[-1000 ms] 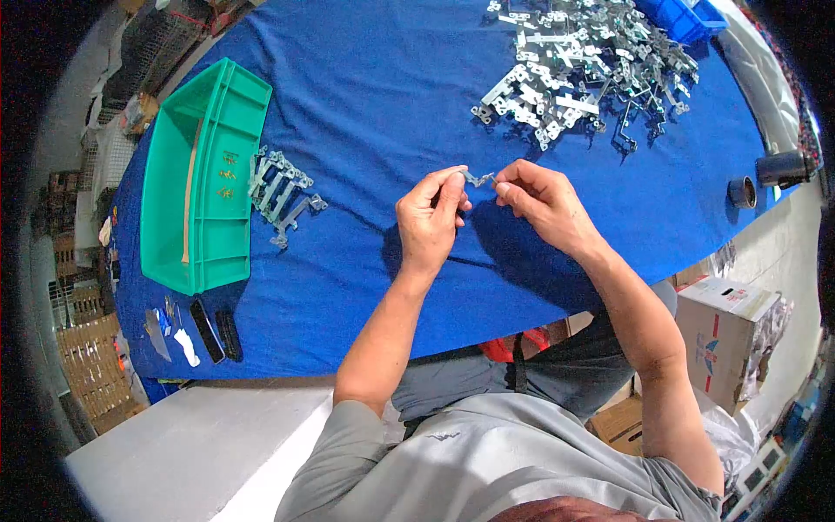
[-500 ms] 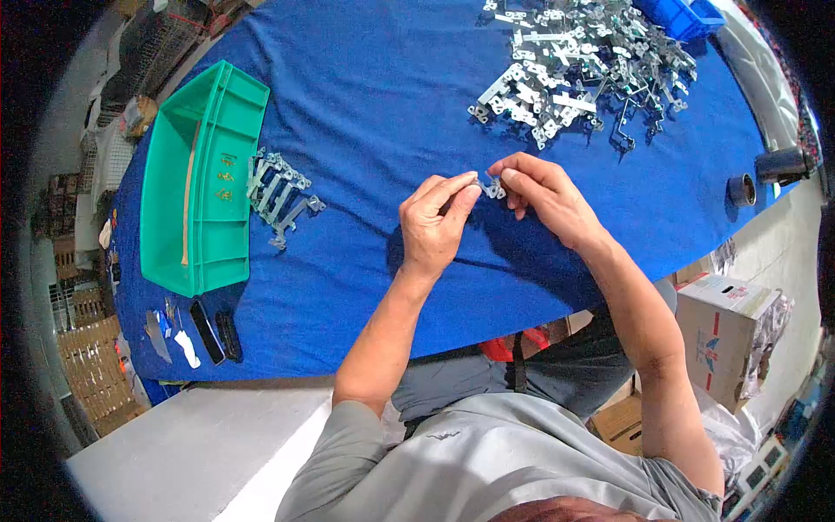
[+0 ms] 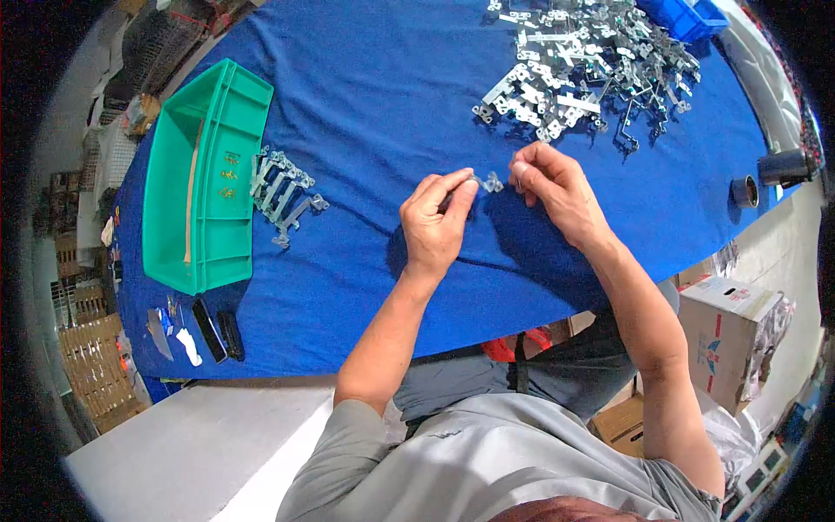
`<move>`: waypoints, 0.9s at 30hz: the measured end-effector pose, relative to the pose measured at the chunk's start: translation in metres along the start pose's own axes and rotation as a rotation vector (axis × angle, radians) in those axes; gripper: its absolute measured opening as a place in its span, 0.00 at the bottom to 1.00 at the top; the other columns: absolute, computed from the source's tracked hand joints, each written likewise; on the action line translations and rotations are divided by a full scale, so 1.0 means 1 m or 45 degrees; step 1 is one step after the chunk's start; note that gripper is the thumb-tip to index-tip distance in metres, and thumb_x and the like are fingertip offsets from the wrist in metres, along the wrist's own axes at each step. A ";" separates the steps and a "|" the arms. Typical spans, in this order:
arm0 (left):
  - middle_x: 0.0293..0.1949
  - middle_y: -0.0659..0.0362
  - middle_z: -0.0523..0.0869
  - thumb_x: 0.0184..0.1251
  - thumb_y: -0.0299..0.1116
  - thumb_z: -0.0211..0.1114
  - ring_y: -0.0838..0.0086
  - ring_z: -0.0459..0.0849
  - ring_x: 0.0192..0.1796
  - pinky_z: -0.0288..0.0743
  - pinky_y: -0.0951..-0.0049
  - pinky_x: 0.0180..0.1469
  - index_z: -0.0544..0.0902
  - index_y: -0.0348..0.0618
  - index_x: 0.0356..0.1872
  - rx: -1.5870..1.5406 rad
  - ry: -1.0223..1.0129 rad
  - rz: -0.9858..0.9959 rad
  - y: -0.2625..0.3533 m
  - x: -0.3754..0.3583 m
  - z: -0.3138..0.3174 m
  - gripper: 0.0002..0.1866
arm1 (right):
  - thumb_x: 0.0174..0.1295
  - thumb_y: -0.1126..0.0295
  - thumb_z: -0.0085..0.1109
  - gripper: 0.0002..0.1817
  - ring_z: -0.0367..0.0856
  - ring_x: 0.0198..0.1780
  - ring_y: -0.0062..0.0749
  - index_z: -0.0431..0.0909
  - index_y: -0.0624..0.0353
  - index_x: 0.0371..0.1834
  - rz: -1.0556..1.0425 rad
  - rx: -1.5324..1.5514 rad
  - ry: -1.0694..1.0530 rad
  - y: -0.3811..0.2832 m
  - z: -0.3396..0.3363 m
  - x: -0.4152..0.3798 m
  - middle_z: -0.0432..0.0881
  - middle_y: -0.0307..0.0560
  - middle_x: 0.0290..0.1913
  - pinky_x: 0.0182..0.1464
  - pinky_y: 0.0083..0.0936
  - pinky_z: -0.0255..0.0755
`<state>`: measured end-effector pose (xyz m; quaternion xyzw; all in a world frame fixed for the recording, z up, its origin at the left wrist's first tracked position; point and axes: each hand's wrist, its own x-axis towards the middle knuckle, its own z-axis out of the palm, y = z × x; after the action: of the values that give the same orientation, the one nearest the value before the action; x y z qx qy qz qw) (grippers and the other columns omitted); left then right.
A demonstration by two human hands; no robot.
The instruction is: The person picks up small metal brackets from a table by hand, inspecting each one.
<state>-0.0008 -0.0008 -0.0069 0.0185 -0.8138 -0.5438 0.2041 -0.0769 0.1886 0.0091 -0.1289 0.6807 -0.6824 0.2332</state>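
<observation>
My left hand [image 3: 432, 224] pinches a small metal bracket [image 3: 492, 182] above the blue cloth. The bracket's pale, holed end sticks out to the right of the fingertips. Just right of it is my right hand [image 3: 561, 193], its thumb and fingers closed together and a small gap from the bracket. Whatever those fingers may hold is too small to make out. Several similar metal brackets [image 3: 280, 193] lie in a loose row left of my hands. A large heap of metal brackets [image 3: 565, 74] spreads out beyond my right hand.
A green plastic bin [image 3: 202, 252] stands at the left, beside the row. At the far right corner is a blue bin [image 3: 696, 22]. A dark ring-shaped roll [image 3: 744, 191] sits near the right edge. A phone [image 3: 207, 331] lies front left, and a cardboard box [image 3: 726, 335] stands below the table.
My right hand has drawn back to the right, away from the bracket, which shows more plainly now. The left hand still holds the bracket in nearly the same place.
</observation>
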 end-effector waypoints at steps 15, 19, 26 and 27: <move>0.33 0.56 0.88 0.69 0.28 0.70 0.77 0.83 0.33 0.76 0.75 0.37 0.89 0.36 0.45 -0.071 0.108 -0.124 -0.002 0.002 0.000 0.09 | 0.75 0.64 0.57 0.10 0.73 0.31 0.13 0.80 0.60 0.45 0.041 -0.231 -0.182 0.000 0.011 -0.009 0.81 0.33 0.34 0.30 0.17 0.68; 0.32 0.55 0.87 0.68 0.28 0.71 0.75 0.84 0.32 0.77 0.74 0.36 0.89 0.36 0.45 0.008 0.091 -0.037 0.005 0.002 0.000 0.09 | 0.75 0.66 0.57 0.09 0.75 0.33 0.15 0.79 0.61 0.45 -0.030 -0.430 -0.117 -0.005 0.011 -0.010 0.82 0.34 0.34 0.33 0.19 0.71; 0.32 0.54 0.88 0.67 0.28 0.71 0.72 0.85 0.31 0.78 0.71 0.36 0.89 0.35 0.44 0.068 0.094 -0.034 0.008 0.003 0.001 0.08 | 0.74 0.69 0.56 0.08 0.79 0.30 0.25 0.75 0.64 0.45 -0.070 -0.394 -0.073 -0.001 0.016 -0.010 0.80 0.43 0.28 0.33 0.26 0.74; 0.32 0.54 0.88 0.67 0.28 0.71 0.71 0.85 0.31 0.78 0.71 0.35 0.89 0.35 0.43 0.060 0.103 -0.020 0.006 0.003 0.002 0.08 | 0.74 0.69 0.56 0.08 0.79 0.30 0.25 0.75 0.64 0.45 -0.069 -0.395 -0.075 0.000 0.015 -0.010 0.80 0.43 0.28 0.33 0.26 0.74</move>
<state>-0.0032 0.0032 -0.0011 0.0518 -0.8174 -0.5248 0.2320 -0.0608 0.1801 0.0112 -0.2018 0.7670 -0.5710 0.2119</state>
